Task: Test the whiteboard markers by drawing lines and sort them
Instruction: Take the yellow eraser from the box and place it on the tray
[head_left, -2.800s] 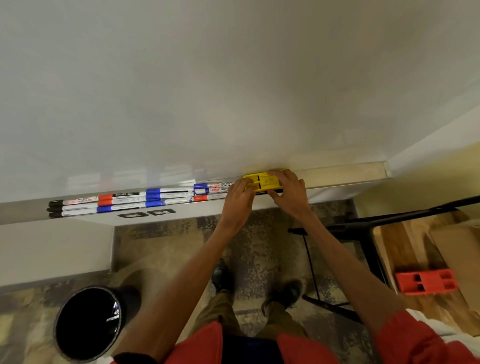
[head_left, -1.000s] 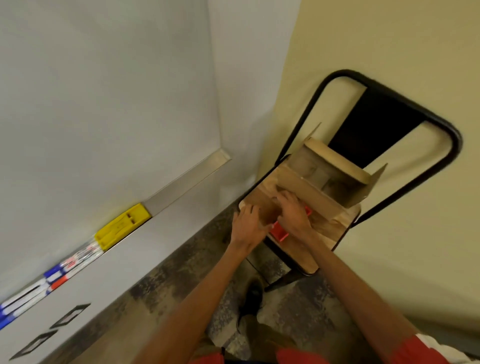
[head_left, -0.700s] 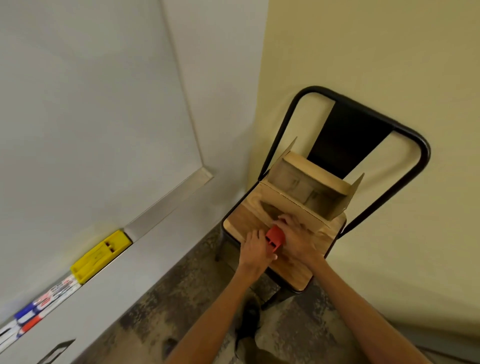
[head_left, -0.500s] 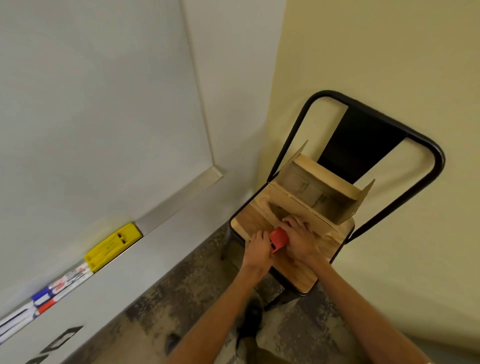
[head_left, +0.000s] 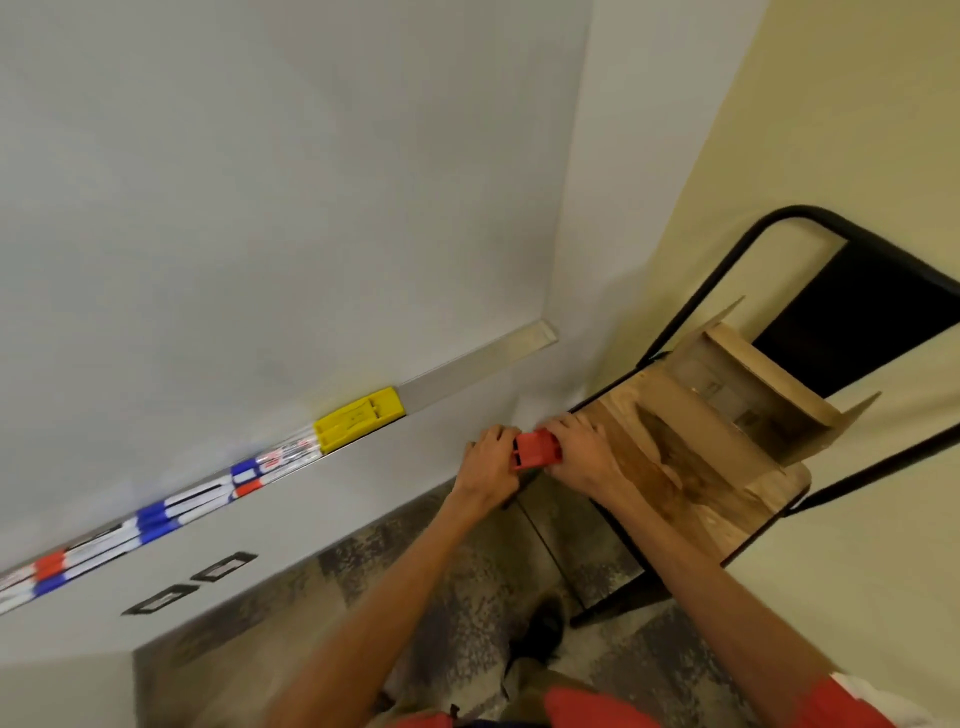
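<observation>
While both arms reach out, the left hand (head_left: 488, 462) and the right hand (head_left: 576, 452) hold a red block (head_left: 537, 449) between them, each grip curled round one end, just by the front corner of the chair seat (head_left: 727, 514) nearest the whiteboard (head_left: 260, 208). The markers (head_left: 156, 519) lie in a row along the left part of the tray (head_left: 478, 358) under it, beside a yellow block (head_left: 358, 418). A cardboard box (head_left: 753, 395) sits at the seat's back edge.
</observation>
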